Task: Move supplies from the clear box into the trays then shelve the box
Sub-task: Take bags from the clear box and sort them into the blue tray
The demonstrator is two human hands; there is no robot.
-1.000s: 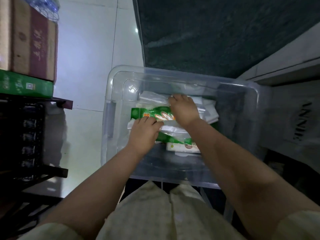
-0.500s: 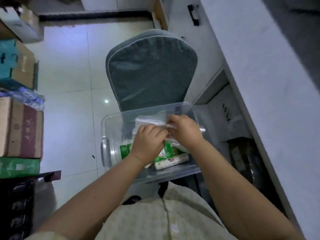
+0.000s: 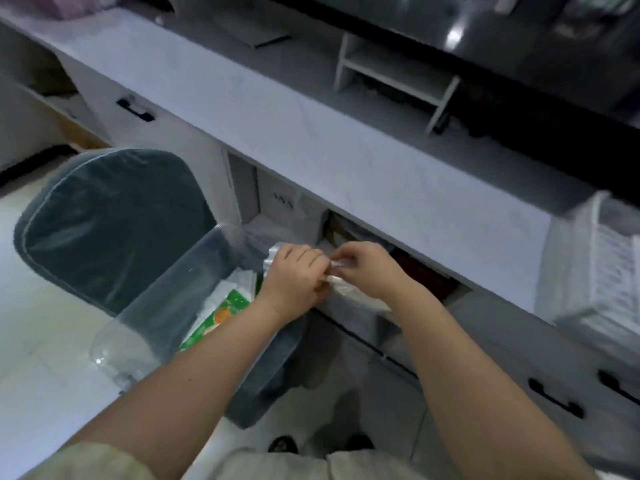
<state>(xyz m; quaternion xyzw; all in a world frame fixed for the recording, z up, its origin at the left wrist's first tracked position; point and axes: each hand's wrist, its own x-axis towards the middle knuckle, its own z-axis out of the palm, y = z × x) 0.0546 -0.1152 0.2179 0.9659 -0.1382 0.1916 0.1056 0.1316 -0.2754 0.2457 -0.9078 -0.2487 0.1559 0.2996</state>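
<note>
The clear box point(image 3: 166, 299) rests on a grey cushioned chair point(image 3: 104, 230) below me. Inside it lie a green and orange packet point(image 3: 218, 317) and white plastic-wrapped packs point(image 3: 239, 282). Above the box's right end, my left hand point(image 3: 294, 275) and my right hand point(image 3: 363, 268) are both closed on a clear plastic pack point(image 3: 343, 289), lifted out of the box. A white slatted tray point(image 3: 595, 268) sits on the counter at the right edge.
A long pale counter point(image 3: 346, 150) runs diagonally past the chair, with open cubbies and drawers with black handles point(image 3: 554, 396) beneath it. A small white shelf unit point(image 3: 394, 77) stands on the counter. Pale tiled floor point(image 3: 34, 341) lies to the left.
Both hands have lifted a clear plastic pack out of the box and carried it to the right. My view has swung from the box toward the counter.
</note>
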